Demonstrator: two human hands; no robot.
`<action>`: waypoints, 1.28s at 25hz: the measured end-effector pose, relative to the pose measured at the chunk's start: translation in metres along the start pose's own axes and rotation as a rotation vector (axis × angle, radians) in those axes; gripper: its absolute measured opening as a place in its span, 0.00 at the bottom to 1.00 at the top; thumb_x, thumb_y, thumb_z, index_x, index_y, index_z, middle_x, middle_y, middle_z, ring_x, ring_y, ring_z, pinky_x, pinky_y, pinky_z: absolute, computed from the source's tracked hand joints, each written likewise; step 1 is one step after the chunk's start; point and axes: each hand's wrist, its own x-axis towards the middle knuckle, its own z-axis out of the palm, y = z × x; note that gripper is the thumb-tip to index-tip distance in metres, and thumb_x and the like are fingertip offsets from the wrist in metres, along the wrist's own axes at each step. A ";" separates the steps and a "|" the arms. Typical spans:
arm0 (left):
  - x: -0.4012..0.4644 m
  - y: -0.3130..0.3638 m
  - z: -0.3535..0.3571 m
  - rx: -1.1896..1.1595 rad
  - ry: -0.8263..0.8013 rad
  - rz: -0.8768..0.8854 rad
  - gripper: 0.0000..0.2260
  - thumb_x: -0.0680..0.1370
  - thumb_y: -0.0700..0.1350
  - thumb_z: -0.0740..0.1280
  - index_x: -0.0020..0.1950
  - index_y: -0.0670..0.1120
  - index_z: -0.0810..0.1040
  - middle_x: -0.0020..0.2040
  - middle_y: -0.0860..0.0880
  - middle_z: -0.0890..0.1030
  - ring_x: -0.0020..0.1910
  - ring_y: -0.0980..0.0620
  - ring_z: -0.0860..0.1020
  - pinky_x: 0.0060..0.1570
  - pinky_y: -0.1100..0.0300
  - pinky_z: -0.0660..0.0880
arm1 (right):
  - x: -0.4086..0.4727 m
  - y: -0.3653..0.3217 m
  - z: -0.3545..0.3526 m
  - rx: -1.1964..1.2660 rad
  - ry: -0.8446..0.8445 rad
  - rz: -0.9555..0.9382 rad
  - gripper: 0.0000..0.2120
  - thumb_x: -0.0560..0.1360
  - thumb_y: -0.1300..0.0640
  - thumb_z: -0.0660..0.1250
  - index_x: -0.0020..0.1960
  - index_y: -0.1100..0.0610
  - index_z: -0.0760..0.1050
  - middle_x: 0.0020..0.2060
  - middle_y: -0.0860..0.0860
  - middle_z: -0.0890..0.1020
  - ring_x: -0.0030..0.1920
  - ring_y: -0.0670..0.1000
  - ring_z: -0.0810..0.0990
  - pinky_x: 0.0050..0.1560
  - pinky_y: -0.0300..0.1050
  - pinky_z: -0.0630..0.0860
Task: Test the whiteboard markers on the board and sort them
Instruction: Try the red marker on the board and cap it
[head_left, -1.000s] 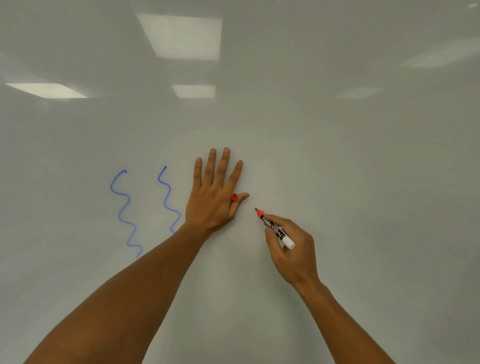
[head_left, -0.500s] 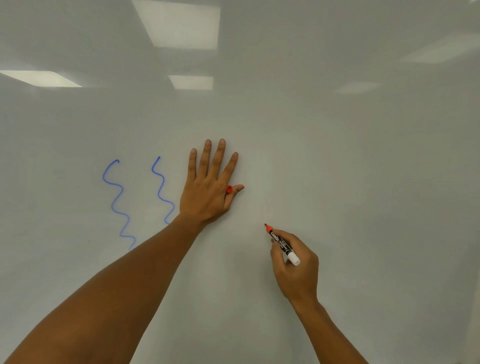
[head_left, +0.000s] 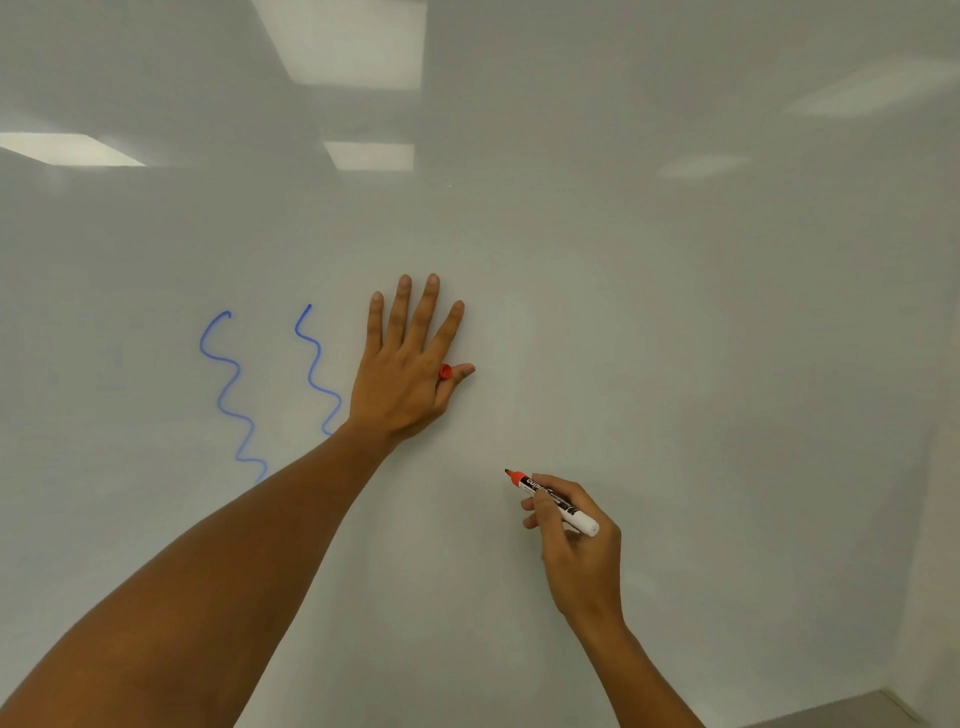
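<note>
Right hand (head_left: 582, 551) fingers (head_left: 541, 500) gripped white-and-black plastic marker (head_left: 563, 506) mid-barrel, red tip near glossy white board (head_left: 675, 364). Left hand (head_left: 405, 374) flat on board, thumb pinched small red cap (head_left: 445, 372). Marker likely light, stiff, slippery; mid-barrel hold suited.

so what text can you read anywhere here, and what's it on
Red marker in the right hand: white print on a black band, partly covered by that hand, too blurred to read.
Whiteboard: two blue squiggles, no words.
Red cap pinched in the left hand: no print visible.
</note>
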 end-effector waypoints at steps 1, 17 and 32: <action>-0.001 0.001 -0.001 -0.033 -0.016 0.001 0.31 0.81 0.64 0.48 0.80 0.49 0.51 0.80 0.42 0.46 0.78 0.39 0.43 0.75 0.39 0.45 | -0.003 -0.002 -0.003 0.014 0.011 0.037 0.07 0.79 0.58 0.66 0.51 0.47 0.81 0.41 0.46 0.86 0.40 0.50 0.85 0.35 0.39 0.78; -0.205 0.117 0.003 -0.625 -0.529 -0.094 0.28 0.79 0.65 0.46 0.48 0.47 0.78 0.47 0.50 0.82 0.52 0.51 0.79 0.51 0.56 0.76 | -0.084 0.017 -0.025 0.116 0.084 0.301 0.09 0.80 0.61 0.65 0.47 0.58 0.83 0.33 0.57 0.84 0.33 0.54 0.81 0.28 0.45 0.72; -0.255 0.151 0.000 -0.525 -0.860 -0.034 0.10 0.83 0.51 0.56 0.56 0.49 0.74 0.50 0.48 0.80 0.46 0.51 0.78 0.50 0.60 0.75 | -0.140 0.060 -0.039 0.079 0.072 0.470 0.09 0.80 0.64 0.63 0.47 0.61 0.82 0.30 0.58 0.82 0.31 0.54 0.81 0.27 0.42 0.76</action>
